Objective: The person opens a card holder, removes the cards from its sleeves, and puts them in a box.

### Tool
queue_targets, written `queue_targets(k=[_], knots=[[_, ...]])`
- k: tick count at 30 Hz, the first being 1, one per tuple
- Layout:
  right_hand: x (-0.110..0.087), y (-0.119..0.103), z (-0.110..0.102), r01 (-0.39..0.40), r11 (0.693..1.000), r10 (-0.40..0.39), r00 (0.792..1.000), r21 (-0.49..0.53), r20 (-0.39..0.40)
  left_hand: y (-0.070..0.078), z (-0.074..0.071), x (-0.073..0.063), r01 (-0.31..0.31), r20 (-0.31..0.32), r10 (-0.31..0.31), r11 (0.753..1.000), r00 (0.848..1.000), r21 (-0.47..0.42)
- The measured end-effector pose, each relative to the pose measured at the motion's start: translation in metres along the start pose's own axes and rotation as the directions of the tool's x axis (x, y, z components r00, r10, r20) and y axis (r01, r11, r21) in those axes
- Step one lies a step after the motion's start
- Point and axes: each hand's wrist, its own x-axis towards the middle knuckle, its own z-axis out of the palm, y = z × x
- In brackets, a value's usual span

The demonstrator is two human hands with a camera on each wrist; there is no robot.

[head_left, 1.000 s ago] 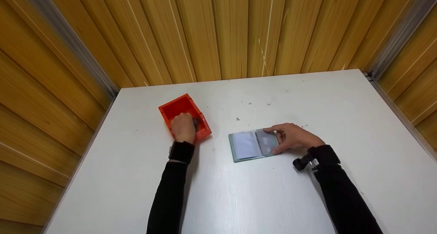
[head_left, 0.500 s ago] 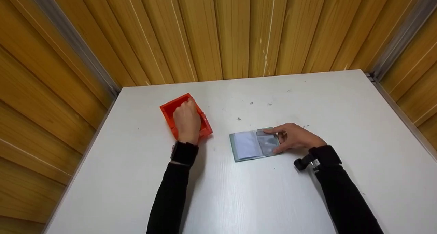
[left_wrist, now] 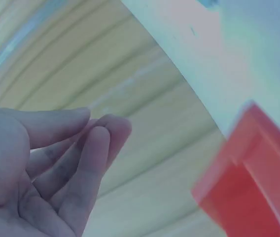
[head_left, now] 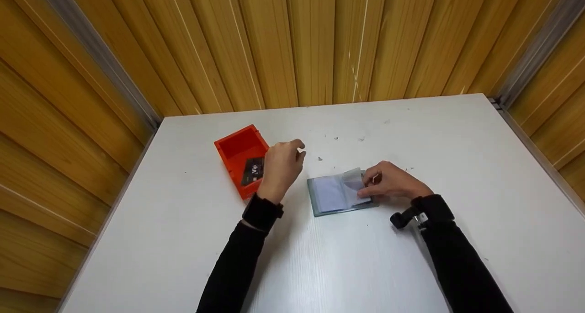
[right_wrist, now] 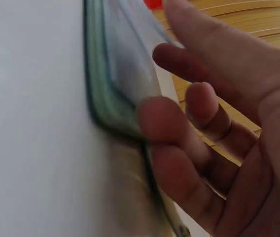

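Note:
My left hand [head_left: 284, 167] hovers just right of the red bin [head_left: 235, 144], its fingers loosely bent. In the left wrist view the thumb and fingertips come together with nothing seen between them. A black card [head_left: 252, 170] marked "Vip" lies in the bin, partly hidden by that hand. A small card holder [head_left: 330, 195] with a green cover lies opened flat on the table. My right hand [head_left: 390, 180] pinches a clear sleeve page [head_left: 353, 180] at the holder's right side, and the page's upper corner stands raised. The right wrist view shows its other fingers beside the cover's edge.
The white table [head_left: 292, 258] runs back to a wood-patterned wall [head_left: 311, 43], with similar panels on both sides. Small dark marks dot the tabletop behind the holder. A black camera mount [head_left: 402, 219] juts from the right wrist close over the table.
My left hand has come up out of the red bin and moved right, uncovering the black card. The right hand has lifted the clear page, which lay flat before.

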Motion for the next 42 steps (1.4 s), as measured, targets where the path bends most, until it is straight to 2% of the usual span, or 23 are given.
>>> queue_targets(k=[4,7,8,10,13,15,18,21,23,24,26,30,32,33,34,36,38,41,42], knots=[[0.004,-0.017,0.012,0.000,1.000,-0.001,0.994,0.013,0.108,0.007,0.003,-0.002,-0.020,0.084,0.029,0.994,0.996,-0.106],[0.009,-0.026,0.022,0.040,0.999,-0.039,0.977,-0.001,0.209,0.013,0.013,-0.005,-0.019,0.187,0.059,0.978,0.981,-0.210],[0.010,-0.027,0.024,0.059,0.998,-0.054,0.974,-0.015,0.222,0.015,0.018,-0.006,-0.022,0.232,0.079,0.971,0.970,-0.237],[0.010,-0.027,0.023,0.080,0.996,-0.071,0.976,-0.035,0.207,0.019,0.029,-0.009,-0.025,0.331,0.119,0.961,0.936,-0.276],[0.005,-0.022,0.014,0.041,0.996,-0.032,0.993,-0.079,0.113,0.024,0.046,-0.014,-0.011,0.462,0.156,0.953,0.873,-0.302],[0.000,-0.015,0.006,-0.018,0.992,0.024,0.999,-0.121,0.048,0.027,0.055,-0.017,0.026,0.523,0.146,0.951,0.840,-0.307],[-0.005,-0.005,-0.004,-0.127,0.976,0.128,0.992,-0.175,-0.008,0.031,0.063,-0.019,0.121,0.574,0.100,0.935,0.813,-0.334],[-0.007,0.001,-0.010,-0.204,0.965,0.204,0.979,-0.166,-0.020,0.033,0.066,-0.020,0.253,0.604,0.035,0.888,0.796,-0.385],[-0.007,0.003,-0.011,-0.217,0.964,0.217,0.976,-0.153,-0.020,0.032,0.067,-0.020,0.354,0.622,-0.008,0.828,0.783,-0.435],[-0.007,0.004,-0.011,-0.217,0.965,0.216,0.976,-0.150,-0.018,0.032,0.067,-0.020,0.412,0.635,-0.029,0.783,0.772,-0.466],[-0.007,0.005,-0.011,-0.211,0.966,0.211,0.977,-0.151,-0.020,0.030,0.068,-0.019,0.519,0.659,-0.055,0.668,0.750,-0.534],[-0.008,0.008,-0.011,-0.196,0.968,0.195,0.980,-0.157,-0.023,0.027,0.073,-0.019,0.668,0.711,-0.047,0.392,0.702,-0.633],[-0.009,0.009,-0.010,-0.196,0.969,0.194,0.981,-0.149,-0.024,0.028,0.075,-0.020,0.705,0.728,-0.042,0.293,0.684,-0.645],[-0.009,0.009,-0.010,-0.196,0.970,0.195,0.981,-0.141,-0.023,0.028,0.076,-0.020,0.716,0.735,-0.042,0.266,0.677,-0.645],[-0.009,0.010,-0.010,-0.197,0.972,0.196,0.980,-0.132,-0.022,0.030,0.077,-0.021,0.721,0.737,-0.046,0.253,0.675,-0.645],[-0.008,0.010,-0.010,-0.196,0.973,0.196,0.981,-0.124,-0.017,0.032,0.079,-0.022,0.720,0.735,-0.063,0.269,0.676,-0.640],[-0.008,0.010,-0.011,-0.194,0.974,0.194,0.981,-0.119,-0.010,0.035,0.081,-0.024,0.701,0.719,-0.082,0.322,0.690,-0.636],[-0.008,0.009,-0.011,-0.185,0.976,0.186,0.983,-0.118,-0.004,0.040,0.087,-0.025,0.657,0.673,-0.131,0.415,0.728,-0.630],[-0.008,0.009,-0.011,-0.181,0.976,0.182,0.983,-0.118,-0.004,0.041,0.089,-0.025,0.648,0.657,-0.153,0.433,0.738,-0.627]])
